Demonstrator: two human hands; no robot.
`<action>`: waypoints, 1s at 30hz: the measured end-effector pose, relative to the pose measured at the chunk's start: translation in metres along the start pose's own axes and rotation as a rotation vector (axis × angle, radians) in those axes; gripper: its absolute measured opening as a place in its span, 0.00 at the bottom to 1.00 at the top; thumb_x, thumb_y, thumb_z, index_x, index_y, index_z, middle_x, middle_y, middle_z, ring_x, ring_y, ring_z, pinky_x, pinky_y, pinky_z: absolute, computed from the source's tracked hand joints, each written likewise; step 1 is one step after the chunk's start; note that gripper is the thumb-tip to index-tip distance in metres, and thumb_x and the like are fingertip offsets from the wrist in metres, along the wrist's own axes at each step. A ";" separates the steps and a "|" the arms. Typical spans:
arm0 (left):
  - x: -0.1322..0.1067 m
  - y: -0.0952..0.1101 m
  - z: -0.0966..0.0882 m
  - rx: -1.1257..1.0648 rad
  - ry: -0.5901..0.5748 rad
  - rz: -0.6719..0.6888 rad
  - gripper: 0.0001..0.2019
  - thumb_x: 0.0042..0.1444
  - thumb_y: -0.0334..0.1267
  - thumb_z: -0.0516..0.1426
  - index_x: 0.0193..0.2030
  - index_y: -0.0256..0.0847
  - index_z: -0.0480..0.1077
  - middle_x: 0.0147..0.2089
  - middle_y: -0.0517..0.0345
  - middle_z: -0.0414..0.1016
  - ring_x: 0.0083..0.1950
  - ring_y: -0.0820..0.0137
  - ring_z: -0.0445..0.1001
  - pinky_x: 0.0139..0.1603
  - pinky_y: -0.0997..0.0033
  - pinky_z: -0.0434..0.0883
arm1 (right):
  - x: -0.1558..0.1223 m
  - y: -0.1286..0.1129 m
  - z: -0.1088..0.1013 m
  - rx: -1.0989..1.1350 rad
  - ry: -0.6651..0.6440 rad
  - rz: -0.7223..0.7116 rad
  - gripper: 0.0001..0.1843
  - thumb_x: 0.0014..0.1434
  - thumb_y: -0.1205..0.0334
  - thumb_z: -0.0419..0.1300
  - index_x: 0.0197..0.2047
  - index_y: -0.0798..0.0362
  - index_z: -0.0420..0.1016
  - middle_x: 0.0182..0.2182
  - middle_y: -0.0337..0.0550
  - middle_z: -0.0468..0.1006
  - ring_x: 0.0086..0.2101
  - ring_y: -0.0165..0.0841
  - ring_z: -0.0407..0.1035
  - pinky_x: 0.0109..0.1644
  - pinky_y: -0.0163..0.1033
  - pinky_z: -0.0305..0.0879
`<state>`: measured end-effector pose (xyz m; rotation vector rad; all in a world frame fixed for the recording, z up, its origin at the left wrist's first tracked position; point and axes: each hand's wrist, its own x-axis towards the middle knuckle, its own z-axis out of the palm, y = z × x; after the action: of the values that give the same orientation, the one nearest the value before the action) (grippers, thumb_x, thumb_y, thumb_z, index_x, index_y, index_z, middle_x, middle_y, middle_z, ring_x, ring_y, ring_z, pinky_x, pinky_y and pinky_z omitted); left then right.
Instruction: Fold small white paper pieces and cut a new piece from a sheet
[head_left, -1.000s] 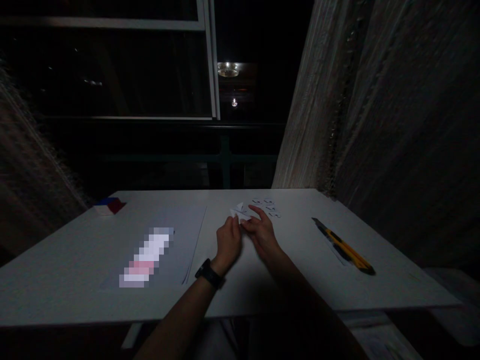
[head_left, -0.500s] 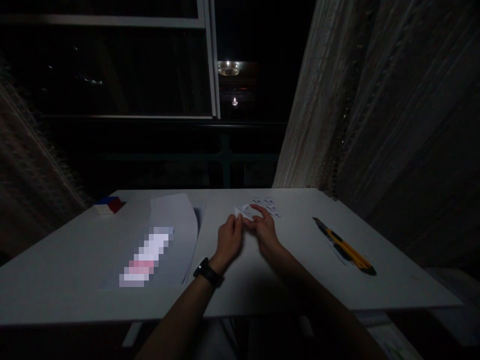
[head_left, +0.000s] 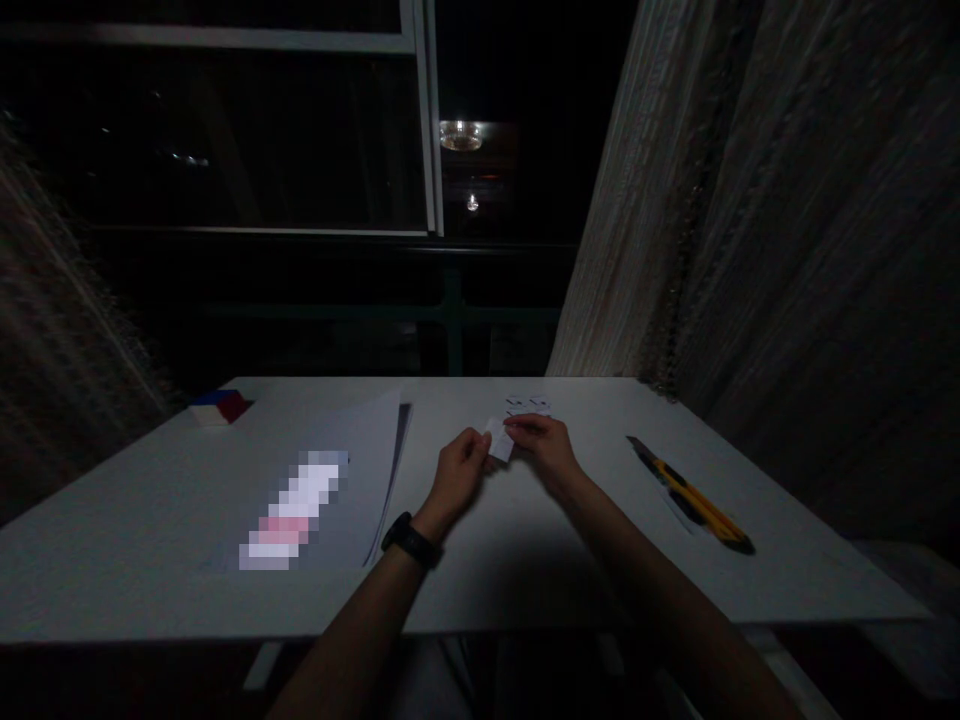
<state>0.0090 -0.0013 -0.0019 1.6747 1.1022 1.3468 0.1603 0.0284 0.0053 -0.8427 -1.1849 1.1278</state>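
A small white piece of paper (head_left: 500, 442) is held up over the table between both hands. My left hand (head_left: 460, 468) pinches its left edge with thumb and finger; a dark watch sits on that wrist. On the paper's upper right edge, the fingers of my right hand (head_left: 546, 445) are closed. Just behind my right hand lie several small paper pieces with dark marks (head_left: 528, 402), partly covered by it. The held paper looks creased, but its markings are too dim to read.
Left on the white table (head_left: 450, 600) lies a stack of paper sheets (head_left: 367, 450), partly blurred by a pixelated patch. A yellow and black utility knife (head_left: 694, 500) rests at the right. A blue, red and white cube (head_left: 217, 407) stands far left. Curtains (head_left: 600, 250) hang behind.
The paper has been turned between my hands and now stands more upright. My right hand has shifted right and its fingers have drawn together. The lifted top sheet of the stack lies flatter.
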 end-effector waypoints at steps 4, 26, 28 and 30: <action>0.005 -0.006 0.000 -0.088 0.098 -0.055 0.16 0.51 0.50 0.54 0.26 0.37 0.66 0.21 0.61 0.68 0.22 0.74 0.65 0.24 0.76 0.61 | -0.004 0.009 0.003 -0.056 0.010 -0.073 0.12 0.39 0.60 0.67 0.30 0.54 0.78 0.27 0.41 0.77 0.27 0.31 0.70 0.33 0.37 0.65; 0.010 -0.010 -0.009 -0.178 0.245 -0.190 0.14 0.41 0.46 0.62 0.26 0.33 0.74 0.22 0.56 0.72 0.24 0.73 0.67 0.24 0.75 0.63 | -0.015 0.004 -0.004 -0.118 -0.311 0.051 0.26 0.35 0.62 0.69 0.42 0.53 0.75 0.35 0.43 0.75 0.30 0.31 0.69 0.36 0.40 0.67; 0.011 -0.010 -0.009 -0.170 0.276 -0.170 0.14 0.42 0.45 0.61 0.26 0.33 0.74 0.24 0.55 0.73 0.26 0.73 0.68 0.26 0.75 0.64 | -0.014 0.004 -0.005 -0.121 -0.305 0.082 0.22 0.35 0.62 0.69 0.38 0.55 0.76 0.33 0.44 0.76 0.32 0.33 0.70 0.38 0.42 0.67; 0.010 -0.007 -0.008 -0.183 0.290 -0.168 0.14 0.43 0.45 0.61 0.27 0.33 0.74 0.25 0.55 0.73 0.27 0.73 0.69 0.27 0.76 0.65 | -0.014 0.006 -0.005 -0.141 -0.281 0.094 0.19 0.35 0.62 0.69 0.35 0.56 0.77 0.31 0.44 0.77 0.32 0.34 0.71 0.39 0.42 0.66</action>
<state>0.0003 0.0111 -0.0028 1.2540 1.2115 1.5621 0.1638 0.0165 -0.0047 -0.8735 -1.4828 1.2807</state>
